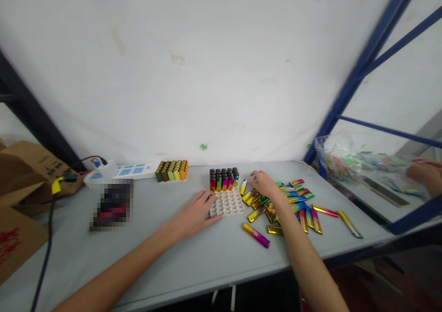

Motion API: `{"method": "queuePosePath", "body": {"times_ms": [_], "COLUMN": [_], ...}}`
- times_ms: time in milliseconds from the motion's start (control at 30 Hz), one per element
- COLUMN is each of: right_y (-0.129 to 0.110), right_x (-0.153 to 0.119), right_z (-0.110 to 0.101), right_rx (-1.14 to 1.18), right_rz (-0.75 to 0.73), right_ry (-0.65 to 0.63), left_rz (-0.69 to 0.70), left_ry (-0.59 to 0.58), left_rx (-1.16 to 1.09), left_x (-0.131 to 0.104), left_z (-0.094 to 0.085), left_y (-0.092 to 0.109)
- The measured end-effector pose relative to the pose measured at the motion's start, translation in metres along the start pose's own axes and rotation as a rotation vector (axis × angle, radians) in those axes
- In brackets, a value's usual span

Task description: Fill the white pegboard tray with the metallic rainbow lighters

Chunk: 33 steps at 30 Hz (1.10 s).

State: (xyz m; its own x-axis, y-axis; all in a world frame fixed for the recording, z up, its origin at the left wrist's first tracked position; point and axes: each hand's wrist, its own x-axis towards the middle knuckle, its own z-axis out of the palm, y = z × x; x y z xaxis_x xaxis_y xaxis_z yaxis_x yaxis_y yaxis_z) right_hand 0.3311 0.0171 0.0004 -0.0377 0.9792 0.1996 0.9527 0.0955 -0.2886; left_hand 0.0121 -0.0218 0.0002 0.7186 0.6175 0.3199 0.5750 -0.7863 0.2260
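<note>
A white tray (228,203) with rows of round cells lies in the middle of the table. Its back rows hold upright lighters (223,181) with black tops and shiny multicoloured bodies; the front cells show bare. My left hand (198,214) grips the tray's left side, thumb along the front corner and fingers at the edge. Over the left back of a loose pile of shiny lighters (300,200), my right hand (264,184) is open with bent fingers apart. A yellow and white lighter (243,187) stands out just left of its fingertips. My right forearm hides part of the pile.
A block of yellow, green and brown lighters (172,171) stands at the back, beside a white power strip (134,169). Cardboard bags (31,173) and a black cable (51,229) are at left. A blue metal frame (345,95) borders the right; beyond it another person's hand (424,173) shows.
</note>
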Motion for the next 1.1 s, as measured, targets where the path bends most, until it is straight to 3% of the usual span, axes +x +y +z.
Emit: {"method": "queuePosePath", "body": {"times_ms": [233, 400, 500, 733, 900, 1100], "right_y": [-0.031, -0.032, -0.029, -0.027, -0.031, -0.040], "right_x": [0.005, 0.010, 0.011, 0.006, 0.002, 0.000], "right_z": [0.011, 0.015, 0.012, -0.010, -0.016, -0.018], "right_rx": [-0.030, -0.010, 0.026, 0.359, 0.650, 0.768], "right_rz": [-0.044, -0.111, -0.098, -0.177, -0.154, -0.187], "right_ry": [-0.019, -0.044, 0.023, 0.252, 0.202, 0.142], "left_rz": [-0.001, 0.009, 0.005, -0.002, 0.003, 0.016], "left_ry": [-0.001, 0.015, 0.020, -0.003, -0.018, -0.031], "left_rx": [0.008, 0.000, 0.000, 0.024, 0.039, 0.034], "left_x": [0.001, 0.000, 0.000, 0.000, 0.000, 0.002], "left_z": [-0.001, 0.001, 0.002, 0.000, -0.002, -0.004], "left_y": [0.002, 0.000, -0.001, 0.000, 0.002, 0.004]}}
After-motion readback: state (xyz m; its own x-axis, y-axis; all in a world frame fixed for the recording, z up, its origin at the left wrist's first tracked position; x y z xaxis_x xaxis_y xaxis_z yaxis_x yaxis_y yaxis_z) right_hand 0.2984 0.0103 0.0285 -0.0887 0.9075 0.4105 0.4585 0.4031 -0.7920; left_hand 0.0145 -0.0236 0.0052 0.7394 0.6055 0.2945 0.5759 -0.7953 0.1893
